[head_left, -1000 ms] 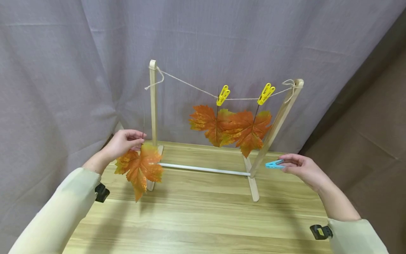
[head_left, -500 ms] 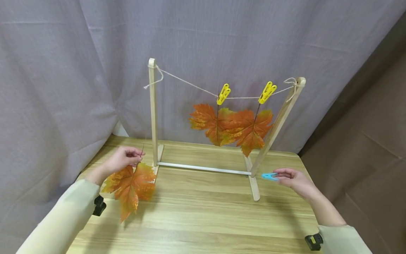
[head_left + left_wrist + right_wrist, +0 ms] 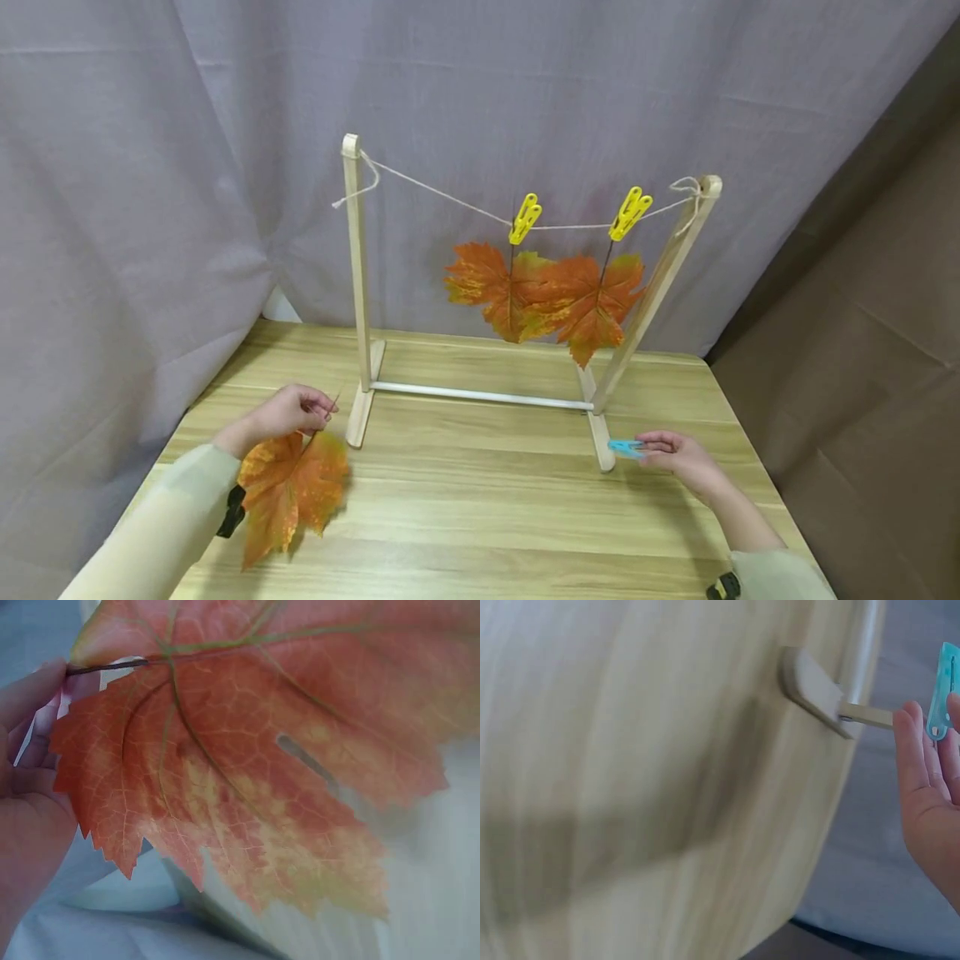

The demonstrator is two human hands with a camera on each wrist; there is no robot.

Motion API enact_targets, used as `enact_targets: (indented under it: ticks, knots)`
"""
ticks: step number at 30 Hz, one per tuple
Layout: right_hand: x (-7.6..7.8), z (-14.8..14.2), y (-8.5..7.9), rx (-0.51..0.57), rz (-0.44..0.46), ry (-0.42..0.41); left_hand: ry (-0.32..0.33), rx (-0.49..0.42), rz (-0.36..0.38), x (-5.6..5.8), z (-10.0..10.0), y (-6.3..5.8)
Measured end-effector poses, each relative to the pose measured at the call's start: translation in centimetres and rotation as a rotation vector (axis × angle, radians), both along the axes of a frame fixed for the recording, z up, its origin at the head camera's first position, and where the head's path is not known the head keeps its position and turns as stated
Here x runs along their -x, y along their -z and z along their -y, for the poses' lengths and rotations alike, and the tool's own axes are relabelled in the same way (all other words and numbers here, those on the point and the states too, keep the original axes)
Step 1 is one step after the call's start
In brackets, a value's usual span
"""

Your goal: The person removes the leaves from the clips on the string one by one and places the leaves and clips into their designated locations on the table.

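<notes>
By its thin stem, my left hand [image 3: 288,414] pinches an orange maple leaf [image 3: 294,492], which hangs below the fingers at the left of the table. The left wrist view shows the leaf [image 3: 225,765] large, its dark stem between thumb and fingers. My right hand [image 3: 686,462] holds a light blue clothespin [image 3: 626,448] between thumb and fingers, in front of the rack's right foot. In the right wrist view the clothespin [image 3: 943,690] shows at the right edge. Two more maple leaves [image 3: 495,287] hang from the string [image 3: 442,196] under yellow clothespins [image 3: 525,218], overlapping each other.
A wooden rack has a left post [image 3: 356,258], a leaning right post [image 3: 656,292] and a white crossbar [image 3: 480,396] low between them. It stands on a wood-grain table [image 3: 480,508]. Grey curtain [image 3: 225,167] hangs behind, brown cloth [image 3: 862,333] at the right.
Both hands have come down and nearer to me, the left with the leaf, the right with the blue clothespin, which also shifted a little left. The hanging leaves stay clipped.
</notes>
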State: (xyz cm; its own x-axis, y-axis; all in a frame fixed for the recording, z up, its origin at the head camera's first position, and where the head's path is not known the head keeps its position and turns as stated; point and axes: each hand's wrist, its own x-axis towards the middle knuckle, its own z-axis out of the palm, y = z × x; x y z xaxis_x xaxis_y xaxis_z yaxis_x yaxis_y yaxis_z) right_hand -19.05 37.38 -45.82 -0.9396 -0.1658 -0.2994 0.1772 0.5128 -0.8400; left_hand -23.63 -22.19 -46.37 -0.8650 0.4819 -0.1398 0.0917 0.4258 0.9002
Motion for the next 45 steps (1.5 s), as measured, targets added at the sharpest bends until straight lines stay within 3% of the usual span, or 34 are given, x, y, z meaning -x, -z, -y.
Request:
enact_targets:
  ticks: [7,15,27,45]
  knots:
    - [-0.6,-0.3,2.1,0.013,0.048,0.031,0.003,0.036,-0.002,-0.3,-0.5,2.0]
    - [-1.2,-0.1,4.5,0.006,0.039,0.021,-0.062,0.043,-0.002,-0.5,-1.4,4.0]
    - [-1.1,0.0,7.1,-0.176,0.005,0.066,-0.122,0.034,0.005,-1.4,-1.8,6.4]
    - [-1.6,0.6,7.3,-0.154,0.004,0.097,-0.182,0.029,0.018,-1.9,-1.3,8.5]
